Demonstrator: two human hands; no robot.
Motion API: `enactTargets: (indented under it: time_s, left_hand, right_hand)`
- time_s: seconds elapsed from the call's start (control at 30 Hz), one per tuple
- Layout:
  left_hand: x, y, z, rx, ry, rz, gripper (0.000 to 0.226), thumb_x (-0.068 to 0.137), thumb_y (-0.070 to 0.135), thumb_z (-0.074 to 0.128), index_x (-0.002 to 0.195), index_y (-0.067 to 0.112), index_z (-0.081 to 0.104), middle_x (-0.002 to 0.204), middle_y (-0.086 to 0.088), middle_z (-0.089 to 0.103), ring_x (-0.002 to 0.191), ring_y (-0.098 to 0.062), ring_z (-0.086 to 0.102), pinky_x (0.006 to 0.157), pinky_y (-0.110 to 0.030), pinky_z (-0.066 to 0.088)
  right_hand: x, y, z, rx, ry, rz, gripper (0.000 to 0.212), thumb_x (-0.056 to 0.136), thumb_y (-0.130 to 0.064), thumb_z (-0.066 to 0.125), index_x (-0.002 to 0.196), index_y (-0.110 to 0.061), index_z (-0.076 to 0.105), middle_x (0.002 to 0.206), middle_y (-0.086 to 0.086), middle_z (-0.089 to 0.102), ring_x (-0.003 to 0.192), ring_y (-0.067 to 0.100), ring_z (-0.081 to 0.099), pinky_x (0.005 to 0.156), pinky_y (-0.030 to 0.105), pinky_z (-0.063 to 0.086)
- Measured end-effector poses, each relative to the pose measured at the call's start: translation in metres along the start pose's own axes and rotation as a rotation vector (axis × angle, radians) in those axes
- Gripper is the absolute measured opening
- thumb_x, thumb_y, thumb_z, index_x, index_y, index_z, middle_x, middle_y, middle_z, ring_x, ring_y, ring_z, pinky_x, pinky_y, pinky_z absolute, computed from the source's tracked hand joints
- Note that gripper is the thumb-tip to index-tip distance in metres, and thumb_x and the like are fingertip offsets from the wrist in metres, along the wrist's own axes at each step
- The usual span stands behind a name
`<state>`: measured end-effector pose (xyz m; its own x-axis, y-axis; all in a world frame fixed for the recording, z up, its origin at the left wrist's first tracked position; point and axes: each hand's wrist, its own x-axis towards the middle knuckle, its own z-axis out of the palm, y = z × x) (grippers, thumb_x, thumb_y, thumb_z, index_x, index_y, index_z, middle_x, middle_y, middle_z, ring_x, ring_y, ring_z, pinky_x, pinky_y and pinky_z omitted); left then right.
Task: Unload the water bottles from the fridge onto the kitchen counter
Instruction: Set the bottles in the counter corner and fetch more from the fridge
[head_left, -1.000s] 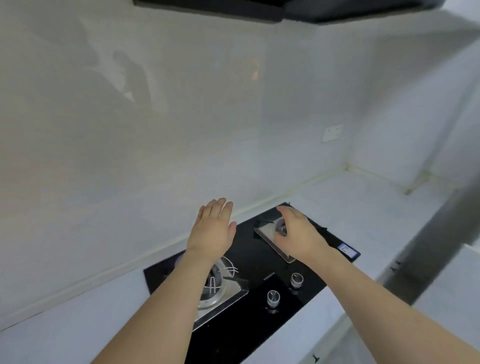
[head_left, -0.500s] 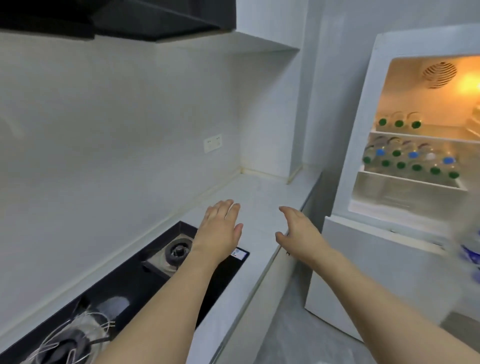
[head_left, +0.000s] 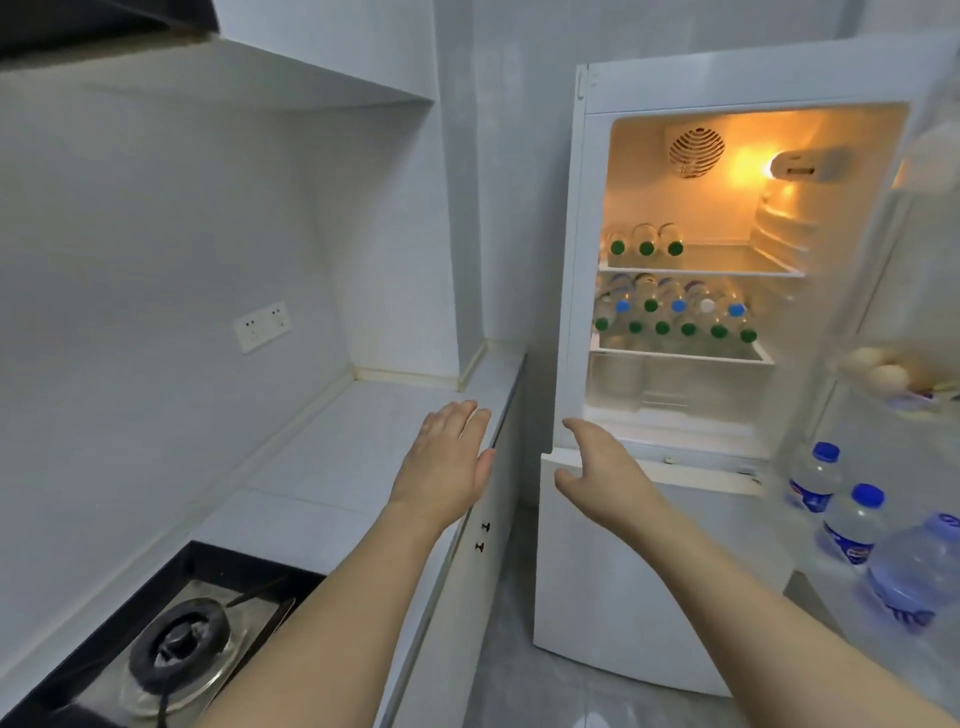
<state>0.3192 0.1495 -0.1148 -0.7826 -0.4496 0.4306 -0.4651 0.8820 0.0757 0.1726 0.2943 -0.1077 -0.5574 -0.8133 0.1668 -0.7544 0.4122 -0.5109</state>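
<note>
White tiled walls close in a narrow kitchen, with a pale counter (head_left: 363, 447) running along the left wall to a corner. A double wall socket (head_left: 262, 326) sits above it, and a black gas hob (head_left: 171, 639) with one burner in view fills the counter's near end. The dark edge of a range hood (head_left: 93, 21) shows at the top left. Two small dark knobs (head_left: 483, 537) mark the cabinet front below the counter edge.

Just beyond the counter's end stands a white fridge (head_left: 623, 571), its upper door swung open to the right and the interior lit yellow. Water bottles (head_left: 675, 317) lie on their sides on two shelves, caps outward: three green caps on the upper shelf, a fuller double row of green, blue and white caps on the lower one. More bottles with blue caps (head_left: 852, 525) stand in the door rack at the right, with eggs (head_left: 883, 374) in a tray above them.

The left hand (head_left: 447, 467) hovers over the counter's edge, fingers straight and together, holding nothing. The right hand (head_left: 602, 467) is raised before the fridge, fingers relaxed and spread, empty too.
</note>
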Motion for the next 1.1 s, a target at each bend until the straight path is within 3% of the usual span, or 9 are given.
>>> enactTargets:
  time_s: [0.27,0.47,0.6,0.67,0.8,0.97,1.1]
  left_hand:
    - [0.142,-0.018,0.051,-0.066,0.012,0.111,0.050,0.102,0.031,0.044,0.148,0.013,0.036,0.152,-0.003,0.035,0.139,-0.023,0.033,0.116,-0.034,0.028]
    - [0.238,-0.001,0.075,-0.066,0.022,0.335,0.052,0.101,0.029,0.047,0.149,0.013,0.036,0.154,-0.004,0.035,0.143,-0.024,0.031,0.118,-0.035,0.024]
    - [0.291,0.023,0.086,-0.075,0.075,0.466,0.051,0.091,0.022,0.063,0.138,0.007,0.050,0.139,-0.011,0.052,0.127,-0.029,0.050,0.108,-0.037,0.041]
    - [0.319,0.034,0.092,-0.073,0.090,0.515,0.050,0.091,0.021,0.062,0.137,0.007,0.051,0.139,-0.011,0.053,0.127,-0.029,0.050,0.109,-0.038,0.040]
    - [0.367,0.056,0.101,-0.016,0.093,0.554,0.050,0.095,0.023,0.054,0.141,0.006,0.046,0.143,-0.012,0.048,0.129,-0.029,0.045,0.113,-0.038,0.033]
    - [0.440,0.083,0.120,0.051,0.054,0.525,0.049,0.096,0.029,0.051,0.140,0.010,0.044,0.141,-0.008,0.048,0.127,-0.026,0.046,0.110,-0.036,0.037]
    - [0.496,0.106,0.135,0.062,0.065,0.507,0.041,0.096,0.026,0.051,0.134,0.013,0.049,0.135,-0.006,0.053,0.120,-0.024,0.050,0.104,-0.035,0.042]
  right_hand:
    - [0.117,0.041,-0.020,-0.023,0.078,0.121,0.065,0.092,-0.026,0.056,0.149,-0.020,0.026,0.154,-0.001,0.032,0.140,0.018,0.032,0.112,0.031,0.029]
    - [0.179,0.073,-0.058,-0.017,0.179,0.205,0.064,0.090,-0.021,0.057,0.148,-0.019,0.029,0.152,0.002,0.036,0.138,0.019,0.035,0.109,0.033,0.032]
    - [0.208,0.101,-0.083,-0.011,0.230,0.264,0.065,0.089,-0.020,0.057,0.148,-0.020,0.030,0.151,0.002,0.036,0.137,0.018,0.035,0.107,0.030,0.033]
    - [0.223,0.115,-0.097,-0.012,0.266,0.290,0.065,0.089,-0.018,0.057,0.148,-0.016,0.031,0.151,0.004,0.037,0.138,0.019,0.034,0.109,0.030,0.031]
    - [0.253,0.138,-0.120,-0.022,0.332,0.285,0.054,0.086,-0.014,0.058,0.138,-0.014,0.043,0.136,0.009,0.051,0.124,0.025,0.048,0.098,0.033,0.040]
    - [0.301,0.178,-0.149,-0.010,0.394,0.293,0.059,0.085,-0.015,0.057,0.141,-0.016,0.039,0.136,0.006,0.052,0.120,0.024,0.052,0.091,0.033,0.045]
    - [0.346,0.212,-0.171,-0.002,0.400,0.288,0.059,0.093,-0.020,0.055,0.147,-0.016,0.034,0.146,0.005,0.042,0.133,0.021,0.040,0.102,0.032,0.037]
